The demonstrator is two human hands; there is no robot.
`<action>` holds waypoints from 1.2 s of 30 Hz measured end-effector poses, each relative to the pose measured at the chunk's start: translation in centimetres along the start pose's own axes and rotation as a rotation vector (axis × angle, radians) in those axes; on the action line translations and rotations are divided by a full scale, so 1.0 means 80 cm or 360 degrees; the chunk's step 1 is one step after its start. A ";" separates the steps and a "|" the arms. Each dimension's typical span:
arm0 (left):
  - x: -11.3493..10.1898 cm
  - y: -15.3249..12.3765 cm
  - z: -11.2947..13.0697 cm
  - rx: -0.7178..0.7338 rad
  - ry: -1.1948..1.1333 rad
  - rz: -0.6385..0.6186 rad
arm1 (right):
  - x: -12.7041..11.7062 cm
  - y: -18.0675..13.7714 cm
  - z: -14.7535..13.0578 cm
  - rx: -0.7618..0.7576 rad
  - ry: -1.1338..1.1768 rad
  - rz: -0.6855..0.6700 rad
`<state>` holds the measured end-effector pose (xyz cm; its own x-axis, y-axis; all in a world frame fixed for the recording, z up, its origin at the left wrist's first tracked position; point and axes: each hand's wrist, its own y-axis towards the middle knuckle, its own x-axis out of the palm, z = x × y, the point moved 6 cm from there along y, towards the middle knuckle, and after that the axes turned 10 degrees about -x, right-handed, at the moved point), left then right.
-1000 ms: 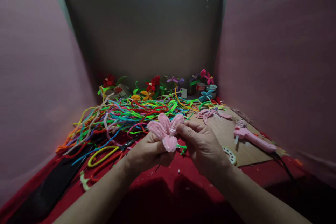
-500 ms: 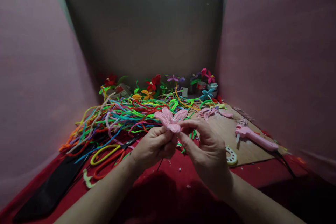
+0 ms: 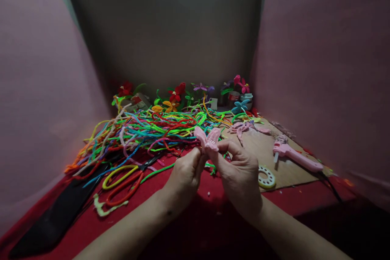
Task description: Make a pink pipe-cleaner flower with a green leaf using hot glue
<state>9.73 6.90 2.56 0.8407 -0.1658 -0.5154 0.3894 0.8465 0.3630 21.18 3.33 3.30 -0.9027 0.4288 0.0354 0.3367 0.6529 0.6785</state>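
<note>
Pink flower [image 3: 212,138] in hands [image 3: 185,172] [image 3: 239,174], jar [image 3: 246,96], can [image 3: 233,96], contents unclear

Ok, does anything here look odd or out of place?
The fuzzy stems lie in a loose tangle, scraps dot the red cloth, and an odd greyish clump, hard to identify, shows at the head of the pink glue gun.

Under dim light, a dark grey wall [image 3: 164,28] fills the upper middle of the frame. Pink sheets [image 3: 326,69], possibly cloth, flank it at left and right. Below, a red-covered desk [image 3: 310,197] falls into deep shadow at lower right.
</note>
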 end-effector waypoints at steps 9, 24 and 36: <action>-0.002 -0.002 0.004 0.0109 0.0114 0.0030 | 0.005 0.004 0.000 0.0072 0.0001 0.0017; 0.012 0.008 -0.015 -0.0566 -0.1473 -0.0768 | -0.080 0.064 0.040 0.0191 0.0208 0.0397; 0.007 0.014 -0.015 -0.0629 -0.1657 -0.0692 | -0.125 0.141 0.137 0.0437 -0.0925 -0.0287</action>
<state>10.19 8.39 1.75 0.6389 -0.6529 0.4068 0.7276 0.6845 -0.0440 36.95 13.24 2.54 -0.6860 0.5146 -0.5144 0.3195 0.8482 0.4225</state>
